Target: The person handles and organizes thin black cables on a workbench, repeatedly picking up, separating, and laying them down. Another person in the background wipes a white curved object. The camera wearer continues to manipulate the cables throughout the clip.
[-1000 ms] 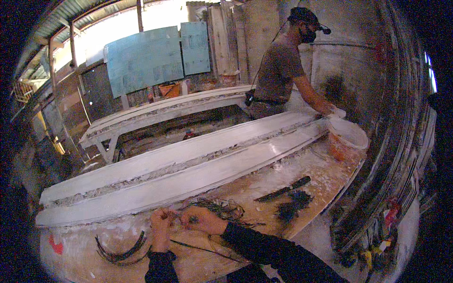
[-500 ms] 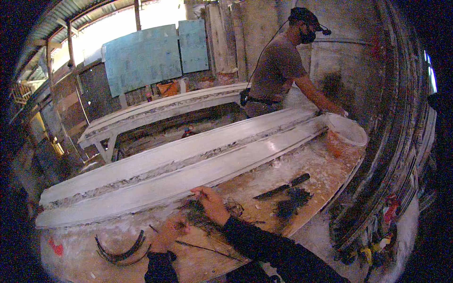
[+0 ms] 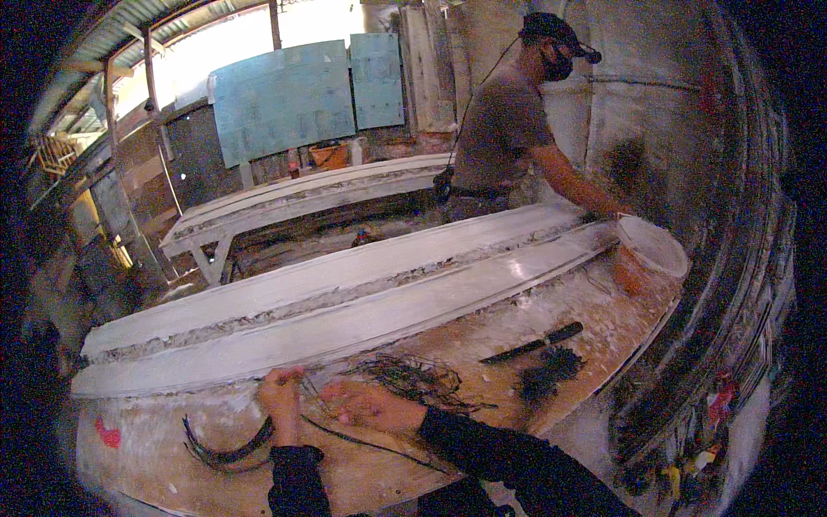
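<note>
My left hand (image 3: pixel 281 398) is closed in a pinch just in front of the long white moulding, at the table's near side. A thin dark strand (image 3: pixel 314 395) runs from its fingers toward my right hand (image 3: pixel 375 407), whose fingers are curled; what lies in them is too small to make out. Just beyond the right hand spreads a loose tangle of dark strands (image 3: pixel 422 376). A curved bundle of dark strips (image 3: pixel 222 455) lies left of my left wrist. One long dark strand (image 3: pixel 370 445) stretches across the board below both hands.
Long white moulded pieces (image 3: pixel 284 340) cross the dusty worktable (image 3: pixel 172 495). On the right lie a black-handled knife (image 3: pixel 538 341), a dark fibre clump (image 3: pixel 550 372) and a bucket (image 3: pixel 655 246). A co-worker (image 3: pixel 500 129) reaches toward the bucket. Another white bench (image 3: pixel 301 202) stands behind.
My left hand has moved up and left, and my right hand has drawn back from the tangle, uncovering it. The whole view has shifted slightly.
</note>
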`<move>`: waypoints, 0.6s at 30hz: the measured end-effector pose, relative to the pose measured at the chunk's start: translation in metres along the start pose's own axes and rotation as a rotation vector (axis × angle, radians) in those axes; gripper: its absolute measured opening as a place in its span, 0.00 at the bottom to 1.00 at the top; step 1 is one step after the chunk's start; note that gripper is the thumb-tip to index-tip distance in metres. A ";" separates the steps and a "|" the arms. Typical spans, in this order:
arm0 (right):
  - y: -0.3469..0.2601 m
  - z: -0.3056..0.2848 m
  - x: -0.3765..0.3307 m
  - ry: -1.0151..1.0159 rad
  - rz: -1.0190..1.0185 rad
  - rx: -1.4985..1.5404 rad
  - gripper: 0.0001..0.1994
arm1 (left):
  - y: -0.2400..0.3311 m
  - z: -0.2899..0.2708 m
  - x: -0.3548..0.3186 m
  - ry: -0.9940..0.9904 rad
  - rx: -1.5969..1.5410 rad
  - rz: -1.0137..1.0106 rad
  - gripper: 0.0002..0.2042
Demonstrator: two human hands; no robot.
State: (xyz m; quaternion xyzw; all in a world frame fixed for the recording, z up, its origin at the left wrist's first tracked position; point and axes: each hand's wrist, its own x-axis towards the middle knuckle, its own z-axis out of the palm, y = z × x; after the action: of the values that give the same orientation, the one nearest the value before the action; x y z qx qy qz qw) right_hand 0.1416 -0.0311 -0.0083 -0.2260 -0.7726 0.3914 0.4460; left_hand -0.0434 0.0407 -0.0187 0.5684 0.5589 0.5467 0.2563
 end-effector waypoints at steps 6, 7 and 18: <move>-0.004 -0.006 0.001 -0.057 -0.143 -0.260 0.10 | 0.001 0.017 -0.013 -0.054 -0.106 0.153 0.07; -0.005 -0.008 0.001 -0.082 -0.132 -0.247 0.10 | 0.003 0.020 -0.015 -0.060 -0.147 0.188 0.06; -0.022 -0.021 -0.003 0.362 0.146 -0.174 0.04 | 0.038 0.017 -0.035 -0.314 -0.142 0.086 0.03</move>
State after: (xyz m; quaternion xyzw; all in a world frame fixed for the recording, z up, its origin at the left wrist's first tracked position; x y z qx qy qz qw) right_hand 0.1613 -0.0373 0.0142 -0.3858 -0.6922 0.3074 0.5268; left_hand -0.0066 0.0050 -0.0002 0.6506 0.4472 0.4998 0.3563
